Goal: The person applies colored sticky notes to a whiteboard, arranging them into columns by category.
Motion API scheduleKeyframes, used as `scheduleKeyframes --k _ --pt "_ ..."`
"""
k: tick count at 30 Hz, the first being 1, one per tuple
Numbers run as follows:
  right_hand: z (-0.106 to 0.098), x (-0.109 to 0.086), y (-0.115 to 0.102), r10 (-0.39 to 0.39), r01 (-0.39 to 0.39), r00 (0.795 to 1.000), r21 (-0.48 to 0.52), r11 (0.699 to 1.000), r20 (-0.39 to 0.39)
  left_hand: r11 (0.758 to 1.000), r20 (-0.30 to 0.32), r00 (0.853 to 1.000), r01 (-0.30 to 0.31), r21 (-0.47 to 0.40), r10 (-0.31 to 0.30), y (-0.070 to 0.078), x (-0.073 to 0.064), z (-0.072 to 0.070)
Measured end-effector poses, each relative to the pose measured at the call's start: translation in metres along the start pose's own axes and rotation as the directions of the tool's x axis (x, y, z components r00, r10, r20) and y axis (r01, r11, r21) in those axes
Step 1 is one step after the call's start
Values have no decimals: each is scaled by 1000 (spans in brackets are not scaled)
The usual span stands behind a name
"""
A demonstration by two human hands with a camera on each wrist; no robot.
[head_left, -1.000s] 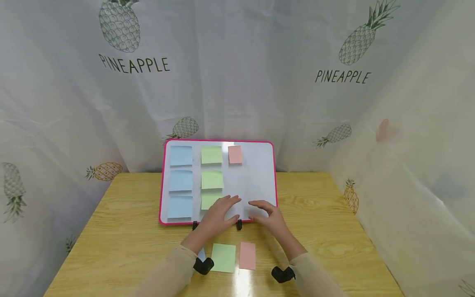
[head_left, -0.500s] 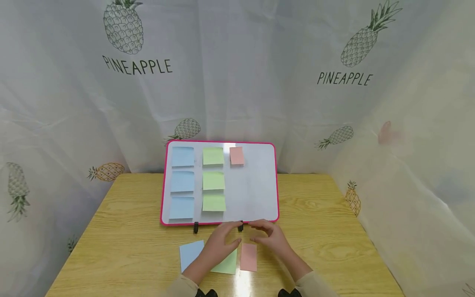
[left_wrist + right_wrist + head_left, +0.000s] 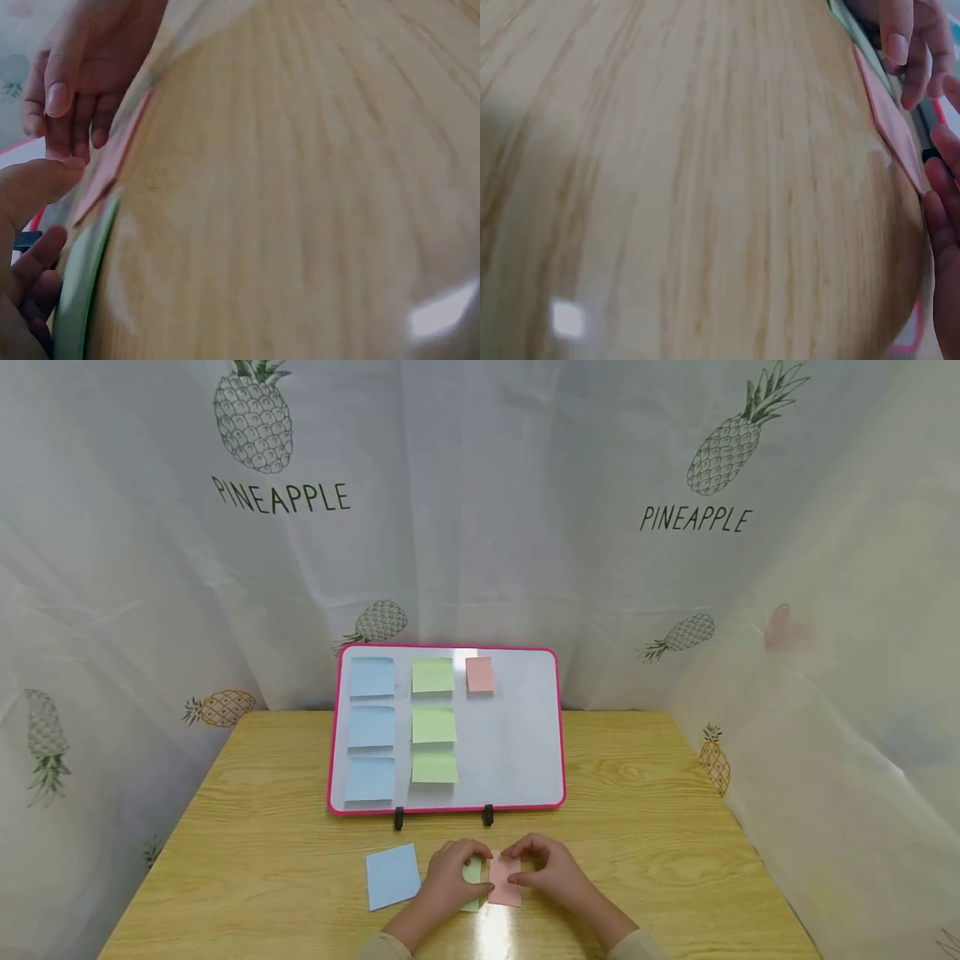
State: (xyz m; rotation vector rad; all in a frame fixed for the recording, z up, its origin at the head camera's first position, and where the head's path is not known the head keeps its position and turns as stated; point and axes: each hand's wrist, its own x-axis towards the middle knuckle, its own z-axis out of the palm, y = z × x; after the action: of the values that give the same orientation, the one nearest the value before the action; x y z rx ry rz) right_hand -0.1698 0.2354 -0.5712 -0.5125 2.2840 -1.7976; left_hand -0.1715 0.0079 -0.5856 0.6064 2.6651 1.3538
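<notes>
A pink sticky note pad point(image 3: 505, 895) lies on the table between my two hands. My left hand point(image 3: 448, 878) is over the green sticky note pad point(image 3: 472, 871), hiding most of it, with thumb and fingertips at the pink pad's left edge. From the other side my right hand point(image 3: 553, 872) reaches over the pink pad, its fingers loosely bent and thumb apart from them. In the left wrist view, the pink pad point(image 3: 112, 161) lies flat beneath the right hand's fingers. Neither hand grips anything.
Behind the hands a pink-framed whiteboard point(image 3: 517, 735) stands on black clip feet point(image 3: 488, 815). It bears columns of blue notes point(image 3: 371, 727) and green notes point(image 3: 433, 725), plus one pink note point(image 3: 480, 674) at the top. A blue sticky note pad point(image 3: 393, 877) lies left of the left hand.
Both hands have come down and back from the whiteboard's lower edge to the pads on the table. The blue pad is uncovered now, and the green one is mostly covered.
</notes>
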Motion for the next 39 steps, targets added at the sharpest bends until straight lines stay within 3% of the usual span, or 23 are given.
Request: scheduleKeyframes --k 4,8,13,21,28,39 --pt "0 0 6 -38 40 998 -30 999 47 995 8 1000 -19 100 18 -2 1 3" --pt "1 0 8 -60 65 995 -60 996 80 989 36 999 -38 143 33 -3 0 4" --pt "2 -1 10 -62 73 994 -122 990 90 989 32 999 -43 143 39 -4 0 6" --pt "3 -3 12 -95 108 990 -130 986 102 990 46 998 -51 132 46 -5 0 6" --pt "4 -3 12 -60 78 993 -184 980 100 987 42 997 -64 150 58 -2 -1 4" --pt "3 -5 12 -67 88 992 -221 971 103 981 0 997 -71 178 72 -2 -1 7"
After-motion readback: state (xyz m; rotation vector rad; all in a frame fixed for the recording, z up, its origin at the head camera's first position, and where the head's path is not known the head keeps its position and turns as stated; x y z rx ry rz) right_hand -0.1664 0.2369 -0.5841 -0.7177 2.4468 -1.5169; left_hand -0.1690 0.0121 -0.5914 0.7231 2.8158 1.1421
